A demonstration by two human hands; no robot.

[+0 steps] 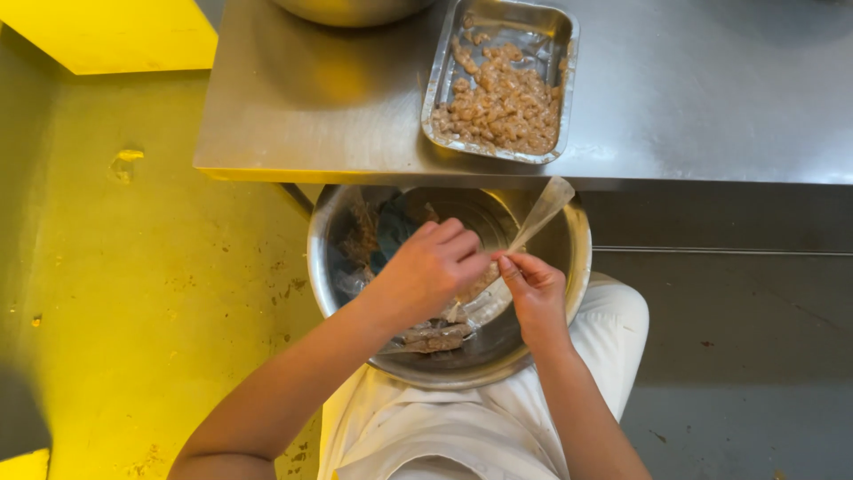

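A round steel bowl (551, 338) rests on my lap, below the edge of a steel table (711, 98). Both hands work over the bowl. My left hand (426, 267) and my right hand (533, 289) pinch a thin, clear plastic wrapper (540, 213) together; its free end sticks up toward the bowl's far rim. Several crumpled clear wrappers with brownish bits (435, 338) lie in the bowl's bottom. On the table above sits a rectangular foil tray (442, 62) half filled with small tan, chopped food pieces (502, 102).
A large steel bowl's rim (351, 11) shows at the table's far edge. The floor (133, 267) to the left is yellow-lit and stained. A yellow block (107, 31) sits at the upper left. My white apron (444, 427) covers my lap.
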